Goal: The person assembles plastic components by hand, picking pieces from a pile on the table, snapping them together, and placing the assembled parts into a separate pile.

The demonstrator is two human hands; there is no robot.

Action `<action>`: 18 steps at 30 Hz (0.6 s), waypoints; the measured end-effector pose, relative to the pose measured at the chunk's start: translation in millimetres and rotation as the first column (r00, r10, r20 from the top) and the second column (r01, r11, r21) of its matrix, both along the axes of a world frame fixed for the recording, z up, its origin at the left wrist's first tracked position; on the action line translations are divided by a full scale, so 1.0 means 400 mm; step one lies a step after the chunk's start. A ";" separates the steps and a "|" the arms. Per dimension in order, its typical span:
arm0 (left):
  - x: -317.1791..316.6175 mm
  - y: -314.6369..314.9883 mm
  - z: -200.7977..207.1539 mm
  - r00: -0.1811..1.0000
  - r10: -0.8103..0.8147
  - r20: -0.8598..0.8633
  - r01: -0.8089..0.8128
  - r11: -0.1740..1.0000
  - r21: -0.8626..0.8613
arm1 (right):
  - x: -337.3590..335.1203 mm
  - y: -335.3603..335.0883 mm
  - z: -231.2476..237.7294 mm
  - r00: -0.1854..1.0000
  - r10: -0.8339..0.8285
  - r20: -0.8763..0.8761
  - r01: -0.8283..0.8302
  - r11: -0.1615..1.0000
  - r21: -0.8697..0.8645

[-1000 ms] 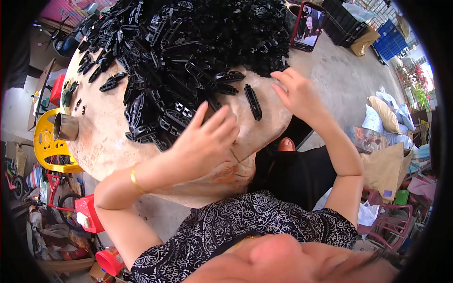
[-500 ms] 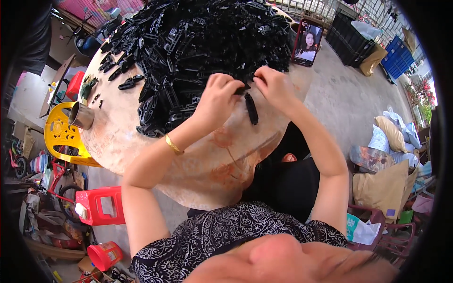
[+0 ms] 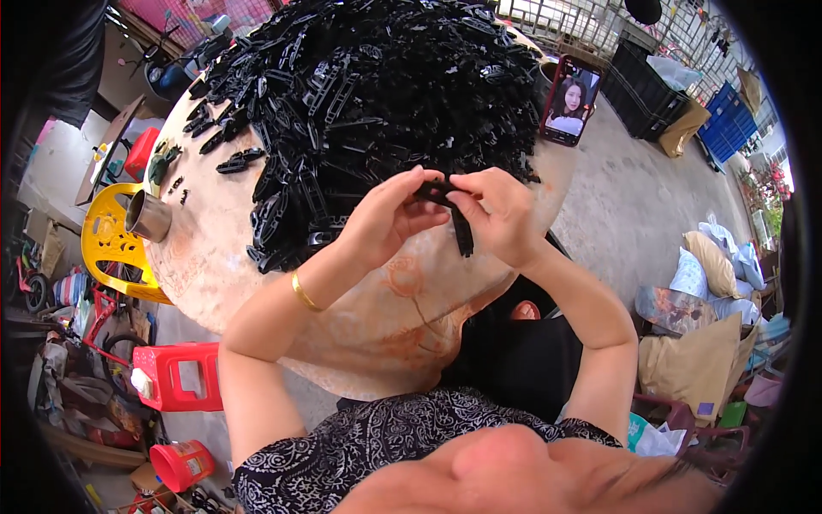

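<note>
Between my hands is a small black plastic part [image 3: 435, 190], gripped from both sides above the near edge of the pile. My left hand [image 3: 385, 221] pinches its left end with thumb and fingertips, the lower fingers curled loosely. On its right end my right hand [image 3: 498, 214] closes thumb and forefinger. Just below, a long narrow black plastic piece [image 3: 462, 233] points toward me; whether it touches the held part or lies on the table I cannot tell. A large heap of elongated black plastic pieces [image 3: 321, 128] covers the far part of the round table [image 3: 342, 330].
At the table's left stand a metal cup [image 3: 148, 215] and a few loose pieces [image 3: 241, 161]. A phone [image 3: 568, 100] is propped upright at the right edge. A yellow chair [image 3: 107, 231] and red stool [image 3: 175, 377] are left; bags [image 3: 698, 364] sit right.
Both hands have come lower in the picture, nearer to me, and closer together, with the black part now visible between their fingertips. The table and phone also sit slightly lower in view.
</note>
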State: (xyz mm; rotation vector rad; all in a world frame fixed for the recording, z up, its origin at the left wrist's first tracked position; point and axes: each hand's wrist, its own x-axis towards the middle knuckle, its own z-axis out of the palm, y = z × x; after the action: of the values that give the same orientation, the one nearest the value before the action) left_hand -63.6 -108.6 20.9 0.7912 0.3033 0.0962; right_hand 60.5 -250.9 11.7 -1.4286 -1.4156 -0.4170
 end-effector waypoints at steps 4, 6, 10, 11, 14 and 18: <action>-0.003 -0.021 -0.020 0.994 0.000 0.113 -0.027 0.971 0.237 | 0.004 -0.010 0.009 0.991 -0.056 -0.120 0.039 0.989 -0.142; 0.000 -0.014 -0.033 0.997 -0.020 0.077 0.005 0.980 0.198 | -0.005 -0.012 0.013 0.981 -0.062 -0.186 0.031 0.986 -0.161; 0.004 -0.010 -0.042 0.996 0.001 0.085 -0.015 0.986 0.166 | 0.014 -0.001 0.003 0.996 0.026 -0.082 -0.028 0.999 -0.027; 0.003 -0.008 -0.042 0.995 0.001 0.098 -0.019 0.982 0.187 | 0.013 -0.002 0.002 0.996 0.027 -0.084 -0.030 0.999 -0.028; 0.000 -0.013 -0.041 0.999 -0.005 0.040 -0.004 0.973 0.233 | 0.012 -0.011 -0.002 0.999 -0.017 0.028 0.019 0.997 -0.068; -0.003 -0.019 -0.037 0.999 -0.026 0.033 0.016 0.962 0.273 | 0.011 -0.018 -0.007 0.999 -0.001 -0.034 -0.002 0.996 -0.088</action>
State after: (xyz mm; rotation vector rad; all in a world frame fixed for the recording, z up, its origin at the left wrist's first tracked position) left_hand -64.6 -116.4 5.9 1.0649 0.2495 0.1343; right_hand 65.0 -257.9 8.7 -1.4986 -1.4216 -0.3318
